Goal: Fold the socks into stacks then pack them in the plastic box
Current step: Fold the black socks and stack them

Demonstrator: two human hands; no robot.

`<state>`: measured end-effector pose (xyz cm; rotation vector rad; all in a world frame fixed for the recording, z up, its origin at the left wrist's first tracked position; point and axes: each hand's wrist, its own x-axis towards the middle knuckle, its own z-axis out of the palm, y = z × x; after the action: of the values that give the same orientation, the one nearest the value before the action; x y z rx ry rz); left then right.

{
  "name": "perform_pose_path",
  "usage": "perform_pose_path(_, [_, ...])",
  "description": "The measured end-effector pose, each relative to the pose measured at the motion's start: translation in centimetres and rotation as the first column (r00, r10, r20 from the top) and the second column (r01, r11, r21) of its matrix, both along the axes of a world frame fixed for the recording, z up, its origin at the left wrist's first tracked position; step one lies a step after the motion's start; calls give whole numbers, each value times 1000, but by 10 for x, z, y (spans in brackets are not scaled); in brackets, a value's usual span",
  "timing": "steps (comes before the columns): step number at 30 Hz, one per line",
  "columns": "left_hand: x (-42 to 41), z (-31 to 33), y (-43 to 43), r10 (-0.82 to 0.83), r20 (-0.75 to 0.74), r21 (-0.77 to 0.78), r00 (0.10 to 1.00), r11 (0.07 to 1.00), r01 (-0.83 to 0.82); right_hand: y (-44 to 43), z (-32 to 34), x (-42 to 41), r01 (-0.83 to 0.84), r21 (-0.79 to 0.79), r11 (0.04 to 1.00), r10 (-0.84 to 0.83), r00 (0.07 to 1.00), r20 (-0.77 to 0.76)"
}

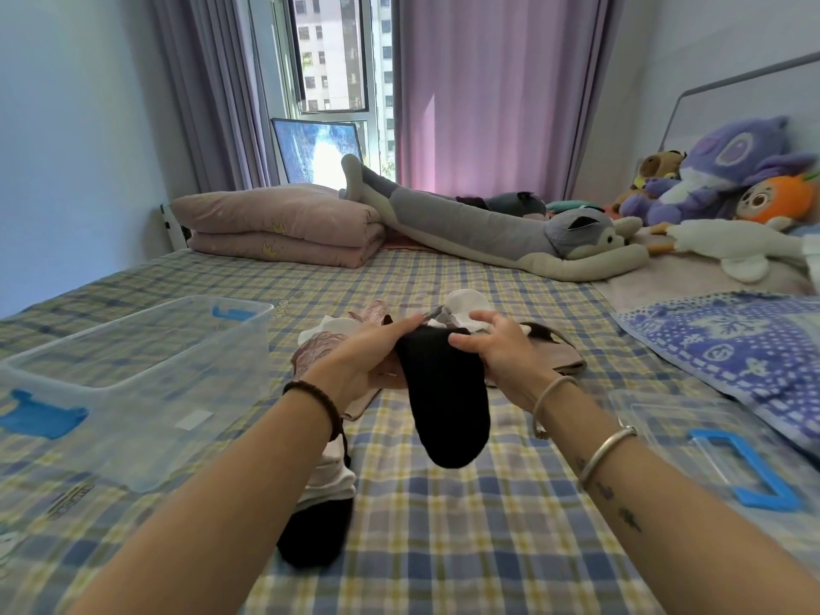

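Head view showed a black sock (443, 401) hanging toe-down between both hands, clear of the checked sheet (488, 526). The left hand (368, 355) held the sock's upper left edge, fingers laid long across its top; its thumb was hard to make out against the fabric. The right hand (499, 348) pinched the upper right edge between thumb and curled fingers. Just behind the sock lay the loose socks (461, 306), white, grey and pink, partly hidden by both hands, so their number could not be told. Below and left of the sock's toe sat a folded stack (333, 481), pale pieces and a black one, its left side covered by the left forearm. Well left of the sock stood the plastic box (133, 383), clear with blue clasps, its left end cut off by the frame edge. Right of the sock lay the lid (710, 419) with a blue handle, faint against the sheet and partly behind the right forearm.
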<state>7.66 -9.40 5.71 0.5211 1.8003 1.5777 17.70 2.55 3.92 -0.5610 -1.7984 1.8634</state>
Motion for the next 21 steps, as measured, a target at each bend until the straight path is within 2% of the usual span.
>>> perform_pose_path(2, [2, -3, -3, -85, 1, -32, 996, 996, 85, 2, -3, -2, 26, 4, 1000, -26, 999, -31])
perform_pose_path(3, [1, -4, -2, -70, 18, 2, 997, 998, 70, 3, -5, -2, 31, 22, 999, -30, 999, -39])
perform_pose_path(6, [1, -3, 3, 126, 107, 180, 986, 973, -144, 2, -5, 0, 73, 147, 986, -71, 997, -24])
perform_pose_path(9, [2, -5, 9, 270, 30, 177, 962, 946, -271, 1, -4, -1, 103, 246, 964, -104, 995, -11])
perform_pose_path(11, [1, -7, 10, 258, 16, 158, 966, 953, -257, -1, -4, 0, 56, 235, 970, -59, 998, 6])
perform_pose_path(13, [2, -8, 7, 134, 22, 140, 991, 981, -135, -2, -4, 4, -73, 162, 984, 67, 997, 47])
perform_pose_path(15, [0, -10, 1, -57, -147, 18, 987, 998, 61, -2, -7, 5, -182, 154, 971, 166, 980, 113])
perform_pose_path(17, [-6, -14, -2, -234, -338, -178, 912, 967, 182, -1, -11, 4, -209, 253, 945, 158, 965, 207])
perform_pose_path(19, [-6, -18, -3, -326, -506, -350, 799, 924, 155, -2, -14, 3, -197, 345, 918, 117, 964, 239])
perform_pose_path(21, [-8, -20, -3, -337, -630, -396, 700, 914, 83, -2, -17, 3, -188, 390, 902, 94, 965, 246])
